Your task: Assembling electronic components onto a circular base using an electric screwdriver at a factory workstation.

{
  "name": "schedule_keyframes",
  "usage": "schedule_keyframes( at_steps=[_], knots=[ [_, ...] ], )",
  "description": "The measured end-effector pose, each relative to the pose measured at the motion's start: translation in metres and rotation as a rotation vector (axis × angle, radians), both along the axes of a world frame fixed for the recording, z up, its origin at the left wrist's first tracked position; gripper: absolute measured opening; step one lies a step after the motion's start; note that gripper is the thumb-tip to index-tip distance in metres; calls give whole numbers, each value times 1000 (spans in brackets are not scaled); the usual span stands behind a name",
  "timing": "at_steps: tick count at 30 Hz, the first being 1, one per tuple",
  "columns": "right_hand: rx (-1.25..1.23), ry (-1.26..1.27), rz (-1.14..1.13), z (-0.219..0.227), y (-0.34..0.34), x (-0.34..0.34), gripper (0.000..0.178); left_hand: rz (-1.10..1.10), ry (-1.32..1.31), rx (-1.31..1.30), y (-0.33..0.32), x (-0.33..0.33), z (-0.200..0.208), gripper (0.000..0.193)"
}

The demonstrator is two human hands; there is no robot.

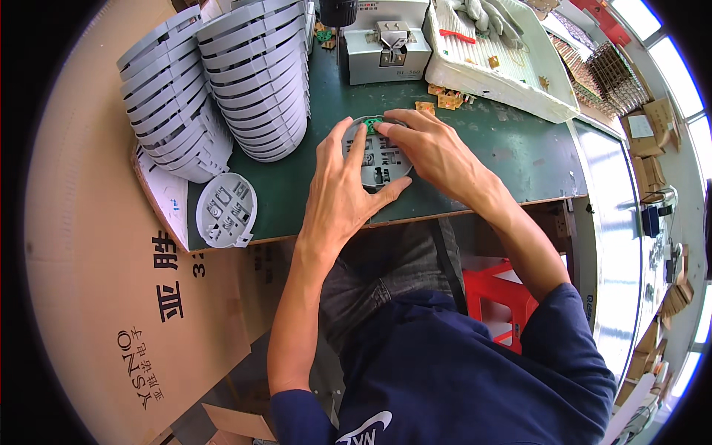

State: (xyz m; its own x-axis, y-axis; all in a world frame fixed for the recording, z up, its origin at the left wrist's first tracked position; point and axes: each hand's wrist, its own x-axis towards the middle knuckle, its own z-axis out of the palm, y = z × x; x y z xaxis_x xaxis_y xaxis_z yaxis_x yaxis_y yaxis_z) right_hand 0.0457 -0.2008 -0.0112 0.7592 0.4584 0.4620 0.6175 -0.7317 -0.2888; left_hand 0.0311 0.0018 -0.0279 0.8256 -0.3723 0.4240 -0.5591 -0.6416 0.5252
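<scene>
A round grey plastic housing (380, 157) with cutouts lies on the green table before me. At its far rim sits a small green circuit board (373, 126). My left hand (337, 174) spans the housing, its thumb at the near right edge and its fingertips by the board. From the right, my right hand (437, 148) reaches over the far rim, with thumb and fingers closed at the board. The fingers partly cover the board, so how it is seated cannot be seen.
Two tall stacks of grey housings (252, 81) stand at the left, with a single housing (227, 211) at the front edge. Behind are a metal machine (389, 55), small orange boards (447, 99) and a white tray (504, 93) with gloves. A red stool (498, 300) is below.
</scene>
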Motion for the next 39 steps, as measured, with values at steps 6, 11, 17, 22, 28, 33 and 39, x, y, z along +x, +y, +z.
schedule_keyframes(
  at_steps=[6,11,17,22,28,33,39],
  knots=[
    [118,20,-2,-2,-1,-2,29,9,35,-30,0,-1,1,85],
    [60,28,22,5,-3,2,25,1,32,-33,1,0,0,85],
    [22,50,85,7,-12,9,29,-9,61,-51,1,0,2,86],
    [-128,11,103,13,-16,9,37,-18,71,-69,4,2,1,86],
    [-171,32,80,15,-16,6,41,-24,50,-24,3,0,0,86],
    [-64,-6,76,3,-16,9,39,-29,40,-38,3,1,0,86],
    [-6,2,86,-1,-17,12,38,-32,27,-25,4,3,0,88]
  ],
)
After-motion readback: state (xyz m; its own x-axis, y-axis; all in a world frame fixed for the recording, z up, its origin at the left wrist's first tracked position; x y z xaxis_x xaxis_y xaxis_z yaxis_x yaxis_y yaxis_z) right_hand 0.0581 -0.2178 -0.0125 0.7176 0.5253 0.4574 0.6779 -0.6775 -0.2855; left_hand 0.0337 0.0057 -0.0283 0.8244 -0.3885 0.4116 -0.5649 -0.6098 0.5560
